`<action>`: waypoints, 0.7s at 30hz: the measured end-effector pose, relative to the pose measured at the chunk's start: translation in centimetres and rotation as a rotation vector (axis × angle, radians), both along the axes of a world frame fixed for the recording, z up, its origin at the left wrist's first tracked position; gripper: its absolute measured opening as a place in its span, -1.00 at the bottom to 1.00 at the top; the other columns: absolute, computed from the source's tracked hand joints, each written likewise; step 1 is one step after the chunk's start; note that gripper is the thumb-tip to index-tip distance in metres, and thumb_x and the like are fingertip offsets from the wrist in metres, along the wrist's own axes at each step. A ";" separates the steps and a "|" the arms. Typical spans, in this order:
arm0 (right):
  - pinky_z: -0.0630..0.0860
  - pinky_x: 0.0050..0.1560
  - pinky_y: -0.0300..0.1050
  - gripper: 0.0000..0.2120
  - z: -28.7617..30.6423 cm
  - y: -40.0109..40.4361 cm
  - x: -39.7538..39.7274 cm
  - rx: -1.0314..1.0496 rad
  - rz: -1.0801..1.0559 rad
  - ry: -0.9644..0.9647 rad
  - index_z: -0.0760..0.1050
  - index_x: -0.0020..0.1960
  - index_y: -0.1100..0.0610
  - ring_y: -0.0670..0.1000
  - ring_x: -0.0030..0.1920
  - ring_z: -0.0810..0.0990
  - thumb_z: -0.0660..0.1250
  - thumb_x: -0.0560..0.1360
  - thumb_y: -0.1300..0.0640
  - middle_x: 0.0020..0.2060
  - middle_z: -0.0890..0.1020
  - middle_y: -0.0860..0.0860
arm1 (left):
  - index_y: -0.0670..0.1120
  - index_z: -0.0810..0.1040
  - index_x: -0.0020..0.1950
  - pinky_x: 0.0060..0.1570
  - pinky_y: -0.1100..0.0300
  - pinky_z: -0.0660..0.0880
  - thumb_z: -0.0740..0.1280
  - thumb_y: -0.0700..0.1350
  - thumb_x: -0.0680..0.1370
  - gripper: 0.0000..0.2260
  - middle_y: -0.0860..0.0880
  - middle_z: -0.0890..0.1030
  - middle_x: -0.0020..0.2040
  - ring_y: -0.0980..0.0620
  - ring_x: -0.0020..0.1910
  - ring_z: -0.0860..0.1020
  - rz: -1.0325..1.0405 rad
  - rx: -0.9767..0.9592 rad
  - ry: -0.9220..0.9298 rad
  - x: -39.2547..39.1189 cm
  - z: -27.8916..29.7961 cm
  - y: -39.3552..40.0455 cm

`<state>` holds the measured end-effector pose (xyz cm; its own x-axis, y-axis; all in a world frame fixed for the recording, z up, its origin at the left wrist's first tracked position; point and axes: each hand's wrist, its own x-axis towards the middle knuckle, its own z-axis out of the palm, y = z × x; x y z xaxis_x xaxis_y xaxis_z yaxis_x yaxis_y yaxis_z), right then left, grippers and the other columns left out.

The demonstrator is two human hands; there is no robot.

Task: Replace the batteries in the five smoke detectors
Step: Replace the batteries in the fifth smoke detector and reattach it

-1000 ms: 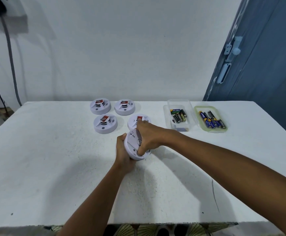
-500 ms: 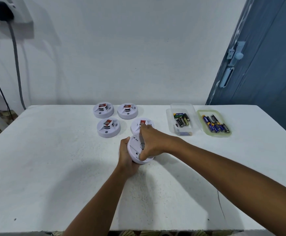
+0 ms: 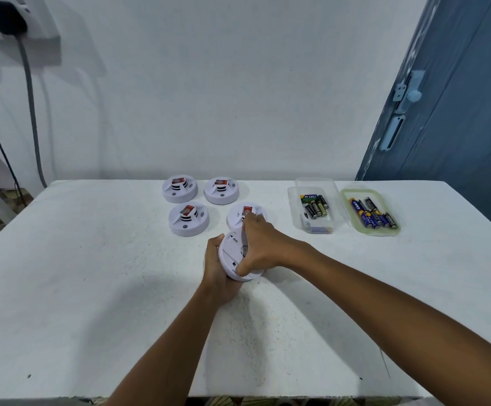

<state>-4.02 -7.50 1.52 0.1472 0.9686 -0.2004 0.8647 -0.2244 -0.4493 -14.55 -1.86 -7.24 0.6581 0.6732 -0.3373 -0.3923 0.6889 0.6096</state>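
Both hands hold one white round smoke detector [image 3: 234,253] tilted on edge above the table, its back side facing me. My left hand [image 3: 219,273] cups it from below and behind. My right hand [image 3: 260,244] grips its rim and back from the right. Several more detectors lie face up beyond it: two at the back [image 3: 179,189] [image 3: 221,191], one at the left [image 3: 188,218], one [image 3: 245,213] partly hidden behind my right hand. A clear box [image 3: 314,208] holds black and green batteries. A green-rimmed lid [image 3: 370,212] carries blue and black batteries.
The white table [image 3: 92,288] meets a white wall at the back. A blue door [image 3: 457,112] stands at the right. Cables and a plug [image 3: 7,17] hang at the upper left. The table's front edge runs along the bottom of the view.
The view has tilted slightly, shifting everything lower in frame. Both hands keep the detector in about the same place; my right hand's grip on it has shifted a little.
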 end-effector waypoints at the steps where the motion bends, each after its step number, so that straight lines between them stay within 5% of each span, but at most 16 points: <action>1: 0.28 -0.28 -0.20 -0.16 0.0 0.0 0.0 0.004 0.002 0.001 0.17 0.29 0.24 0.03 0.01 0.30 0.58 0.22 0.02 0.01 0.25 0.04 | -0.12 0.48 0.25 0.28 -0.13 0.34 0.14 0.04 0.54 -0.62 -0.18 0.57 0.04 -0.11 0.07 0.51 0.006 0.012 0.004 0.0 -0.2 0.1; 3: 0.28 -0.30 -0.19 -0.18 0.1 0.1 0.1 0.006 0.017 0.003 0.17 0.27 0.24 0.03 0.00 0.33 0.57 0.22 0.02 0.01 0.27 0.04 | -0.13 0.41 0.35 0.36 -0.16 0.26 0.18 0.04 0.50 -0.54 -0.16 0.56 0.06 -0.12 0.09 0.49 0.002 0.015 0.016 0.0 -0.6 0.2; 7: 0.30 -0.33 -0.17 -0.34 -0.2 0.0 0.5 0.038 0.028 0.045 0.21 0.07 0.16 -0.02 -0.13 0.32 0.58 0.21 0.05 -0.04 0.33 0.05 | -0.12 0.54 0.15 0.29 -0.16 0.32 0.03 0.05 0.59 -0.62 -0.18 0.65 -0.05 -0.13 0.02 0.54 0.003 -0.040 -0.006 0.1 0.0 0.0; 11: 0.40 -0.21 -0.09 -0.37 -0.6 -0.2 0.5 0.086 0.014 0.095 0.28 0.09 0.17 -0.03 -0.13 0.35 0.57 0.21 0.08 -0.01 0.39 0.09 | -0.10 0.56 0.05 -0.05 -0.02 0.57 0.00 0.06 0.61 -0.60 -0.15 0.69 -0.14 -0.10 -0.06 0.56 -0.010 -0.014 -0.008 0.2 0.4 -0.2; 15: 0.37 -0.23 -0.10 -0.42 -0.4 0.0 0.7 0.066 0.013 0.101 0.31 0.06 0.18 0.00 -0.13 0.37 0.58 0.22 0.09 -0.05 0.38 0.07 | -0.11 0.58 0.12 0.12 -0.15 0.44 0.04 0.09 0.58 -0.58 -0.19 0.66 -0.01 -0.14 0.02 0.55 -0.021 -0.076 -0.057 0.1 0.3 -0.1; 21: 0.41 -0.27 -0.14 -0.74 1.0 0.5 2.7 0.101 -0.087 0.534 0.44 -0.25 0.21 0.03 -0.27 0.47 0.53 0.27 0.35 -0.29 0.48 0.02 | -0.08 0.54 0.19 0.08 -0.11 0.43 0.14 0.09 0.47 -0.59 -0.22 0.63 0.04 -0.22 0.06 0.51 -0.062 -0.076 -0.123 0.1 0.7 -0.4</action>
